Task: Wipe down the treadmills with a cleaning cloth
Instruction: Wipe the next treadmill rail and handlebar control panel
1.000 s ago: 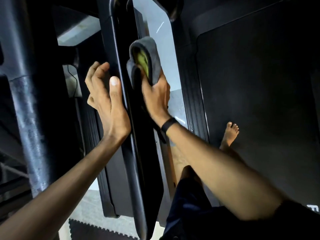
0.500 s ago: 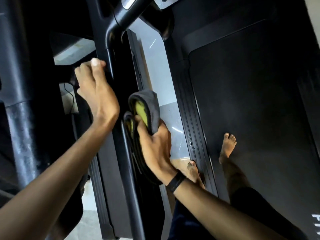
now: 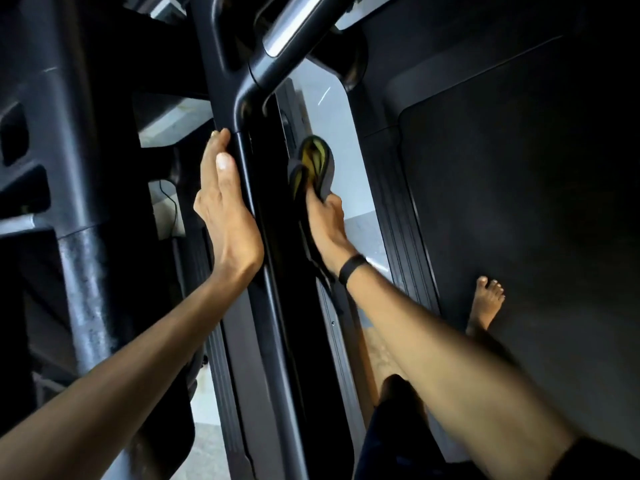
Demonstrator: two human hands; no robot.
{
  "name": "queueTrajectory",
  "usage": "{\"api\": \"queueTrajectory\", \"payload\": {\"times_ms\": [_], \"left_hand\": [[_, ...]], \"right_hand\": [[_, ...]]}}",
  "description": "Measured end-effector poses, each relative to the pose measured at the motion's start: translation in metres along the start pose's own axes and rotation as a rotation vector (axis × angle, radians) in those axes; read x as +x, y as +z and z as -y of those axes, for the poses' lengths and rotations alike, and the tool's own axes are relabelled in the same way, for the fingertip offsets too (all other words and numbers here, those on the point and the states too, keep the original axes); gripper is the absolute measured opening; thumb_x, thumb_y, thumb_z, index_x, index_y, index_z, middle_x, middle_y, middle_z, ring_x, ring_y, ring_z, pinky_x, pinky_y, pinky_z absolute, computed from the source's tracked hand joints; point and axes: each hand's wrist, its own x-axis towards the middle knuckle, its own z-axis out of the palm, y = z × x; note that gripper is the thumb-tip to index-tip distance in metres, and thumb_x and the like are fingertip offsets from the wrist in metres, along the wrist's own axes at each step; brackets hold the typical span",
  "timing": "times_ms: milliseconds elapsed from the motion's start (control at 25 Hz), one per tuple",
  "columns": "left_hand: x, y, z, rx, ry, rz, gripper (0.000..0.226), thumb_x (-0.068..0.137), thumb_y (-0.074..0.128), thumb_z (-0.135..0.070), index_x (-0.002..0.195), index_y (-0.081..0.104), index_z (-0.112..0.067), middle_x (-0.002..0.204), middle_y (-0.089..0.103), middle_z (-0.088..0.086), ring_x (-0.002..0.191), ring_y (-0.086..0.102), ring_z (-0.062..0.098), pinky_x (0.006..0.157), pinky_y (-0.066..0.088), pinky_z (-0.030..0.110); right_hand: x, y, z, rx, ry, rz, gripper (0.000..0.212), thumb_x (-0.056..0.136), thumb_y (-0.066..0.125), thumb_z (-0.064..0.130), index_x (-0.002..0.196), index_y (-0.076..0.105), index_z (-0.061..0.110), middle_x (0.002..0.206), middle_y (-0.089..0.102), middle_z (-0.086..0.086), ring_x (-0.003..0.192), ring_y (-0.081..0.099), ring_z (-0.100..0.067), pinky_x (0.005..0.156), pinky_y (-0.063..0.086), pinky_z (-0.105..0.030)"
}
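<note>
Left hand flat on the treadmill's dark upright, fingers straight and together, right hand apparently pinching the folded grey-yellow cloth against its right face, bare foot on the belt

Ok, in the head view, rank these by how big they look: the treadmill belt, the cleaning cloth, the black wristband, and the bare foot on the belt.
1. treadmill belt, by far the largest.
2. cleaning cloth and bare foot look about alike, and the foot lies farther from the camera, so I won't rank them.
3. black wristband, smallest.
</note>
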Motion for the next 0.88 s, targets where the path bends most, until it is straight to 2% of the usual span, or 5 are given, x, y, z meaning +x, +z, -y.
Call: {"api": "queueTrajectory", "payload": {"times_ms": [120,240,560,800,880], "left_hand": [[0.000,-0.001,0.003,0.002,-0.007,0.020,0.066,0.098,0.021,-0.056,0.150,0.042,-0.020,0.154,0.044,-0.001,0.144,0.037,0.013,0.120,0.023,0.051],[0.002,0.000,0.006,-0.015,0.000,0.028,0.066,0.099,0.023,-0.054,0.151,0.040,-0.017,0.155,0.043,0.001,0.145,0.037,0.013,0.120,0.022,0.052],[0.003,0.003,0.002,-0.036,0.038,-0.045,0.053,0.105,0.029,-0.037,0.145,0.047,-0.007,0.149,0.050,0.007,0.140,0.043,0.016,0.117,0.034,0.042],[0.001,0.003,0.000,-0.027,0.042,-0.045,0.048,0.107,0.030,-0.029,0.145,0.047,-0.005,0.149,0.049,0.010,0.140,0.044,0.018,0.116,0.035,0.039],[0.001,0.003,0.000,-0.005,0.038,-0.032,0.049,0.106,0.031,-0.031,0.146,0.046,-0.007,0.150,0.049,0.008,0.141,0.043,0.016,0.116,0.034,0.038]], "right_hand": [[-0.049,0.003,-0.002,-0.062,-0.329,-0.107,0.039,0.087,0.052,0.060,0.092,0.066,0.023,0.103,0.063,0.018,0.105,0.061,-0.022,0.089,0.050,-0.038],[-0.032,0.014,0.017,-0.105,-0.534,-0.119,0.047,0.093,0.054,0.052,0.122,0.066,0.017,0.129,0.056,-0.004,0.123,0.054,-0.026,0.104,0.044,-0.039],[0.091,0.038,0.102,0.170,-0.467,0.016,0.033,0.099,0.056,0.007,0.131,0.059,-0.002,0.138,0.053,-0.023,0.132,0.049,-0.035,0.112,0.038,-0.049],[-0.010,-0.002,0.015,0.107,-0.451,0.037,0.038,0.100,0.059,0.008,0.132,0.048,-0.009,0.120,0.058,-0.004,0.109,0.055,0.000,0.092,0.041,-0.009],[-0.036,-0.009,-0.006,0.039,-0.428,0.069,0.041,0.101,0.058,0.016,0.137,0.048,-0.001,0.129,0.054,-0.006,0.118,0.054,-0.005,0.099,0.041,-0.015]]}}
